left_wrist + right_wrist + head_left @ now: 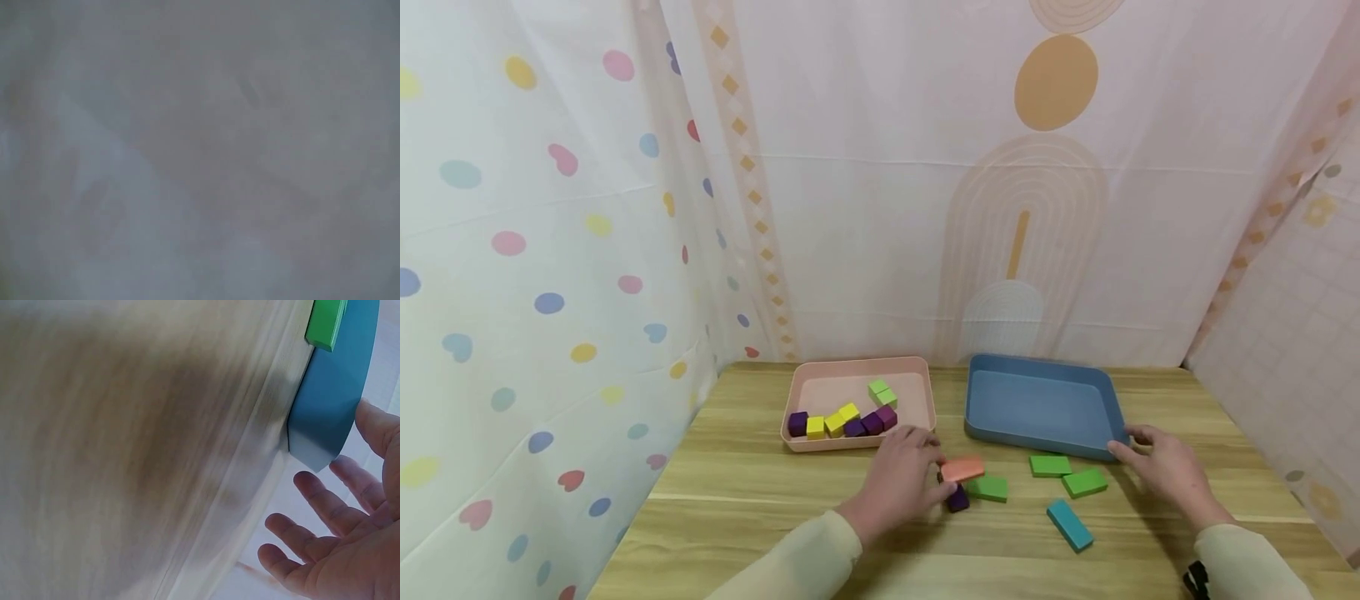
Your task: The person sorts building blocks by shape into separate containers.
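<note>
In the head view my left hand (904, 473) has its thumb and index fingertip at the left end of an orange block (964, 468), which it pinches. A dark purple block (957, 500) lies partly hidden under the thumb, and a green block (991, 488) is beside it. My right hand (1165, 467) reaches the near right corner of a blue tray (1045, 407). The right wrist view shows that thumb and index fingertip touching the tray's rim, while the other fingers (294, 536) are spread and hold nothing. The left wrist view is only a grey blur.
Left of the blue tray stands a pink tray (859, 368) with several purple, yellow and light green cubes. Two more green blocks (1049, 466) lie just in front of the blue tray, and a turquoise block (1070, 525) lies nearer. Patterned curtains (865, 250) hang behind the wooden table (737, 492).
</note>
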A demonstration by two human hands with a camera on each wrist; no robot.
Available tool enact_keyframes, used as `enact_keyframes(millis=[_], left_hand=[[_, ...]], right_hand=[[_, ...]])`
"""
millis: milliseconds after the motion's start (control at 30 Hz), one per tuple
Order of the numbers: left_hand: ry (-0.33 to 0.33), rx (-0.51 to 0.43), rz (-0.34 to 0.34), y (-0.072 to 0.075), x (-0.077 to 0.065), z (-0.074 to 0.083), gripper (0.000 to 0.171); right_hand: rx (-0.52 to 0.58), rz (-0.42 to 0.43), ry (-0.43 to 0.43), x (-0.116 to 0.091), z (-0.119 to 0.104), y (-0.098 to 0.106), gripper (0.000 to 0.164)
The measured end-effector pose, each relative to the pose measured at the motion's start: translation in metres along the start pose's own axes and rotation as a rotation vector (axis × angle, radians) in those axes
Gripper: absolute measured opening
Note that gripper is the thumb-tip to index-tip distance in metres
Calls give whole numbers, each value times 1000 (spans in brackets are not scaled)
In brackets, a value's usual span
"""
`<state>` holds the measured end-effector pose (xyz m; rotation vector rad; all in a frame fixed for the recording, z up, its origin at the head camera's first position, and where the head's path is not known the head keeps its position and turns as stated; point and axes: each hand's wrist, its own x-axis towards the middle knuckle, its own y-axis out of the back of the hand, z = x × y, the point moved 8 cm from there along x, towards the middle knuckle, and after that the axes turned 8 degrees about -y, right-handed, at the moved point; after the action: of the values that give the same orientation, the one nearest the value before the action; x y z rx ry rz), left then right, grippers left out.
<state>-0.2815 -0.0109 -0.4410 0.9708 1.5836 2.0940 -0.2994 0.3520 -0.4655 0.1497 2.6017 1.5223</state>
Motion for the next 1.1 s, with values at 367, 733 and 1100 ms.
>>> enact_keyframes(millis=[367,733,1100], left_hand=[[111,114,43,4,74,-14,32],[265,159,29,-35,102,-17,39],[447,120,53,-48,105,-16,46]], right_hand=[[32,-7,5,1,-1,-2,74],[29,-14,-7,2,2,-3,75],[33,-12,-20,3,5,-2,76]])
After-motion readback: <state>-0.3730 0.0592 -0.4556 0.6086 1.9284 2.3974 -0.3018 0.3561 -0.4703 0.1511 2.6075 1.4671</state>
